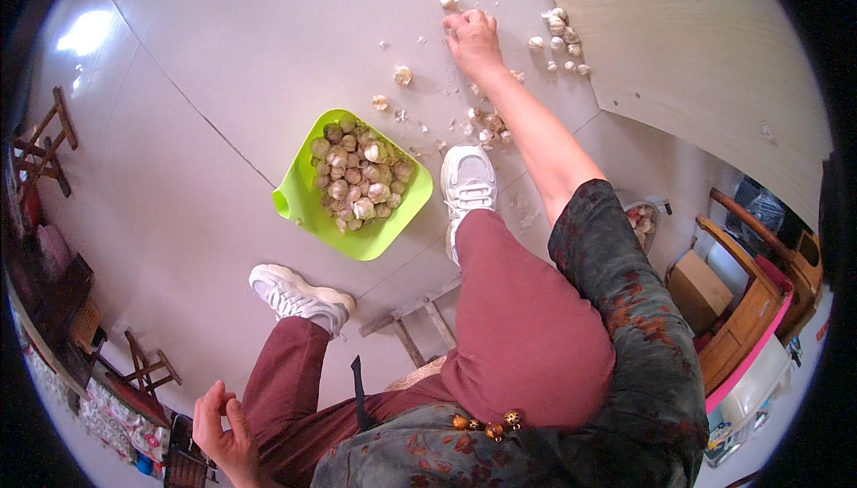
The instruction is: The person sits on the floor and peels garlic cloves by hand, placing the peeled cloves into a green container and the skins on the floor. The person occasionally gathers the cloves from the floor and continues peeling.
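My right hand (473, 42) reaches out low over the floor with its fingers curled. Just beyond the fingertips lies a white garlic bulb (448, 0); whether the fingers hold anything is hidden. Over my left knee, my left hand (224, 431) is raised with nothing in it, thumb and fingers apart. Between the hands, a lime-green plastic basin (294, 205) holds many unpeeled garlic bulbs (355, 173). Two loose bulbs, a nearer one (380, 102) and a farther one (402, 75), rest beyond the basin. Flakes of garlic skin (400, 115) are scattered about.
More garlic (492, 123) is heaped past my right shoe (469, 180). Several bulbs (557, 26) lie against a pale wooden panel (676, 39) at the right. Wooden stools (57, 133) stand at the left, and a wooden chair (750, 327) with a cardboard box (699, 290) at the right.
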The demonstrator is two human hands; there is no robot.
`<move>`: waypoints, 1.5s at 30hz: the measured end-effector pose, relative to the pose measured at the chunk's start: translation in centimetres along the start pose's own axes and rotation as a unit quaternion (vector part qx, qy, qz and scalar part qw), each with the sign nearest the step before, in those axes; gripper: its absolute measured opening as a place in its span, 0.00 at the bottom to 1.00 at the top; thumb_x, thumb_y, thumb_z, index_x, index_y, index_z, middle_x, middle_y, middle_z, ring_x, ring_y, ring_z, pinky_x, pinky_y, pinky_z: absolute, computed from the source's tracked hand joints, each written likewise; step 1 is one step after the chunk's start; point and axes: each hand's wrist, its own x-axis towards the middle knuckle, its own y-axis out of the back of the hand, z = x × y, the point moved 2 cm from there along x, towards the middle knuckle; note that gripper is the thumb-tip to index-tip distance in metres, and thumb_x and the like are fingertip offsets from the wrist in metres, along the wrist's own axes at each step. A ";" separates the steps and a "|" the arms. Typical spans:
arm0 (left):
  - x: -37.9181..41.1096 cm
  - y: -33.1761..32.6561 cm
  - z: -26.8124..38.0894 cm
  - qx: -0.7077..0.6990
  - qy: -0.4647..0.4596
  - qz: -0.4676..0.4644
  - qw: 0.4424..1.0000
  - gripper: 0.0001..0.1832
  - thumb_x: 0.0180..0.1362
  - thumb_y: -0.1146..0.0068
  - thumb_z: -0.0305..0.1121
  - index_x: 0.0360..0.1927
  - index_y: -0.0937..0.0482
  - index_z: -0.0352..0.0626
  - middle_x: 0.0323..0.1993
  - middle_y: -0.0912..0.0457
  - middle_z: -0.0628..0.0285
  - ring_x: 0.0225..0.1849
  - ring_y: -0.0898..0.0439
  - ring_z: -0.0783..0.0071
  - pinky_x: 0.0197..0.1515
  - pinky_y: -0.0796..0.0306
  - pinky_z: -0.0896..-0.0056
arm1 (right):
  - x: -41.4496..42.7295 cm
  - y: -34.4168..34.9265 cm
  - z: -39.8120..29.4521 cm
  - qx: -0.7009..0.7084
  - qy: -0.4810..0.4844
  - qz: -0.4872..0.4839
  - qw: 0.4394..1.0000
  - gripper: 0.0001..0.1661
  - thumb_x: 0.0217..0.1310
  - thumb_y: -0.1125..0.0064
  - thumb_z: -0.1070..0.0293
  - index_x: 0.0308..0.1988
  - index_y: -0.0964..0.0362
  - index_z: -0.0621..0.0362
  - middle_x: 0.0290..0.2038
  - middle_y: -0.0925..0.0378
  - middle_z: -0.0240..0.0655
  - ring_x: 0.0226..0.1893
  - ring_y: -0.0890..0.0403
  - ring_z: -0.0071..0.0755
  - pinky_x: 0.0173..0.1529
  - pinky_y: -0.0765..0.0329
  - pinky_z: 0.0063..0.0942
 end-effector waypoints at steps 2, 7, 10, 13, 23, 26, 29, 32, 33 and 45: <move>-0.3 -0.1 -0.2 0.000 0.012 0.004 1.000 0.11 0.52 0.53 0.20 0.40 0.26 0.33 0.25 0.26 0.58 0.25 0.27 0.74 0.27 0.32 0.77 | -0.5 -0.1 -0.1 0.055 -0.016 -0.003 0.998 0.08 0.48 0.47 0.68 0.34 0.28 0.51 0.36 0.31 0.39 0.40 0.31 0.43 0.47 0.33 0.36; -0.6 -0.1 0.0 0.007 0.016 0.008 1.000 0.11 0.52 0.54 0.19 0.40 0.26 0.33 0.26 0.26 0.58 0.25 0.27 0.74 0.28 0.32 0.78 | -5.6 3.1 -8.0 0.270 -0.018 -0.053 0.961 0.07 0.49 0.50 0.70 0.31 0.28 0.57 0.31 0.29 0.42 0.35 0.28 0.44 0.42 0.30 0.36; -0.7 0.0 0.1 0.005 0.005 0.008 1.000 0.11 0.52 0.53 0.19 0.40 0.26 0.33 0.25 0.26 0.58 0.25 0.27 0.74 0.28 0.32 0.78 | -9.6 5.7 -13.8 0.365 0.081 -0.145 0.916 0.10 0.48 0.46 0.67 0.33 0.28 0.58 0.34 0.29 0.43 0.37 0.28 0.43 0.43 0.30 0.35; -0.7 0.0 0.2 0.005 -0.005 0.007 1.000 0.11 0.52 0.53 0.19 0.40 0.26 0.33 0.25 0.26 0.58 0.25 0.27 0.74 0.28 0.32 0.78 | -10.7 7.0 -16.2 0.373 0.239 -0.097 0.892 0.13 0.47 0.41 0.66 0.37 0.30 0.56 0.36 0.30 0.39 0.37 0.28 0.37 0.43 0.30 0.31; -0.3 0.0 0.3 0.008 0.006 0.012 1.000 0.11 0.52 0.53 0.20 0.40 0.26 0.33 0.25 0.26 0.58 0.25 0.27 0.74 0.27 0.32 0.78 | -4.0 -1.2 -7.1 0.118 0.039 -0.083 0.989 0.10 0.45 0.43 0.68 0.33 0.29 0.54 0.32 0.30 0.40 0.37 0.27 0.41 0.41 0.28 0.36; -0.2 0.0 0.1 0.007 0.003 0.005 1.000 0.11 0.52 0.53 0.20 0.40 0.26 0.33 0.25 0.26 0.58 0.25 0.27 0.74 0.27 0.32 0.78 | -4.3 -1.6 -6.5 0.218 0.015 -0.089 0.972 0.07 0.44 0.45 0.72 0.29 0.31 0.55 0.28 0.30 0.38 0.32 0.26 0.39 0.37 0.29 0.35; -0.1 0.1 0.1 0.008 0.000 0.003 1.000 0.11 0.52 0.52 0.21 0.41 0.26 0.33 0.25 0.26 0.58 0.25 0.27 0.74 0.27 0.32 0.78 | -5.5 -0.6 -7.6 0.322 -0.004 -0.042 0.946 0.07 0.43 0.47 0.77 0.28 0.32 0.56 0.25 0.31 0.36 0.28 0.27 0.36 0.33 0.29 0.30; -0.2 0.1 0.2 0.011 -0.002 0.004 1.000 0.11 0.52 0.52 0.21 0.41 0.26 0.33 0.26 0.26 0.58 0.25 0.27 0.73 0.27 0.32 0.77 | -7.0 1.6 -9.4 0.381 0.000 -0.017 0.925 0.09 0.41 0.47 0.81 0.27 0.33 0.57 0.24 0.31 0.34 0.25 0.28 0.29 0.30 0.30 0.25; -0.3 0.2 0.3 0.014 -0.002 0.005 1.000 0.11 0.52 0.52 0.21 0.41 0.26 0.33 0.26 0.26 0.57 0.25 0.27 0.73 0.27 0.32 0.77 | -7.5 2.2 -10.0 0.397 0.004 -0.015 0.918 0.09 0.41 0.47 0.82 0.27 0.33 0.57 0.23 0.31 0.33 0.24 0.28 0.27 0.29 0.30 0.23; -0.6 0.4 0.8 0.009 -0.002 0.011 1.000 0.11 0.52 0.52 0.21 0.40 0.26 0.33 0.26 0.25 0.57 0.27 0.25 0.73 0.30 0.30 0.76 | -11.6 5.4 -13.3 0.439 -0.011 -0.110 0.892 0.08 0.45 0.42 0.77 0.30 0.31 0.57 0.23 0.26 0.30 0.24 0.27 0.19 0.31 0.29 0.19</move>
